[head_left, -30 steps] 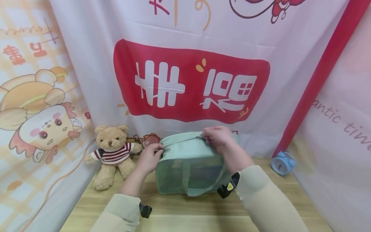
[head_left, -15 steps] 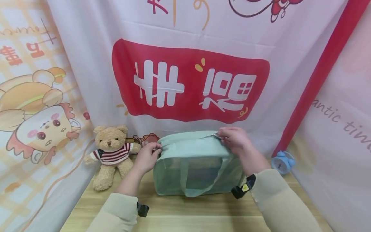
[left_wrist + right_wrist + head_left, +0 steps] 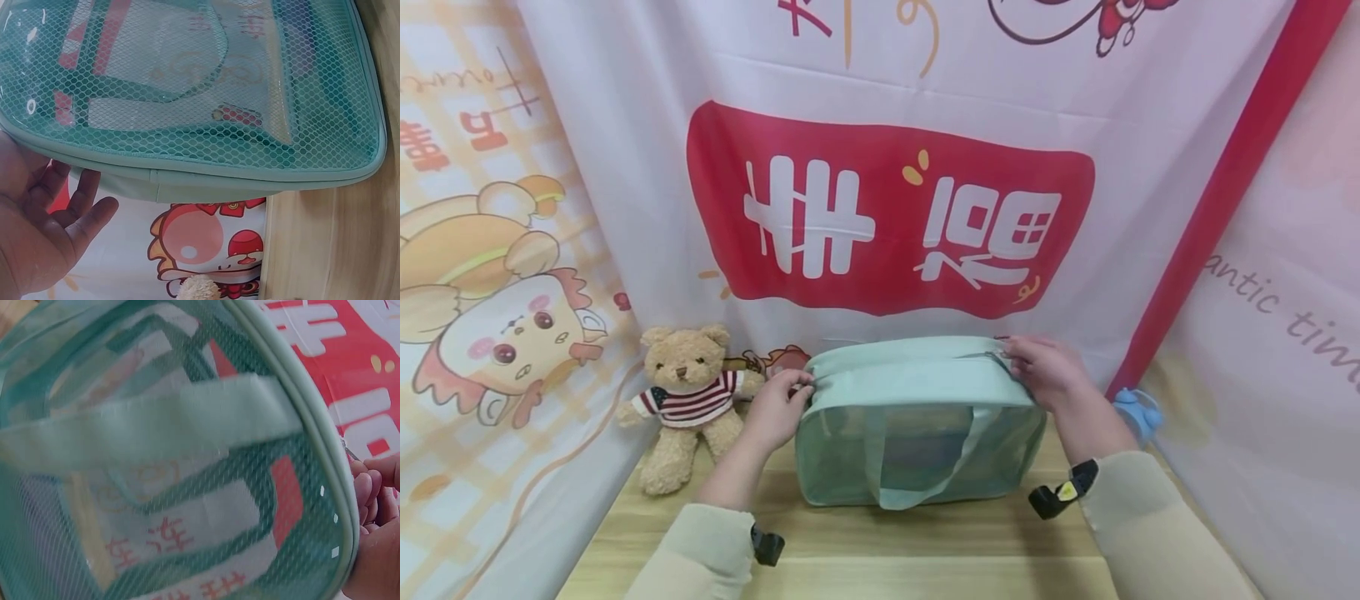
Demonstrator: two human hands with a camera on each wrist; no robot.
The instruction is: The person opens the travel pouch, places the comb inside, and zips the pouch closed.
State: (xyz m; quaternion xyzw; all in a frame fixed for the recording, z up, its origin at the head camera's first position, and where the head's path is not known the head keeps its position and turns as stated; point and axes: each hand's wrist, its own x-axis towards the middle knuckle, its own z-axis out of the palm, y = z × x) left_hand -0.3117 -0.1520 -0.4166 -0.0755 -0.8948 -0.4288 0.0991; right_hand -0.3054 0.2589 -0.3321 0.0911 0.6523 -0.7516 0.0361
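Observation:
A mint-green bag [image 3: 917, 383] with see-through mesh sides stands upright on the wooden table. Its strap handle [image 3: 874, 450] hangs down the near side, and something purplish [image 3: 300, 37] shows dimly through the mesh. At the top left corner, my left hand [image 3: 781, 408] pinches the bag's edge; its other fingers [image 3: 87, 219] are loosely bent below the rim in the left wrist view. My right hand [image 3: 1048, 371] is at the top right end, thumb and forefinger pinching the small metal zipper pull [image 3: 350, 452]. The zipper line runs along the top.
Left of the bag sits a teddy bear [image 3: 688, 400] in a striped sweater. A blue alarm clock [image 3: 1138, 414] stands at the right, partly behind my right forearm. A printed cloth [image 3: 887, 217] hangs close behind the bag, with more cloth at both sides.
My right hand has pulled the zipper pull rightward along the bag's top, from near the middle to the right end. My left hand has stayed at the left corner.

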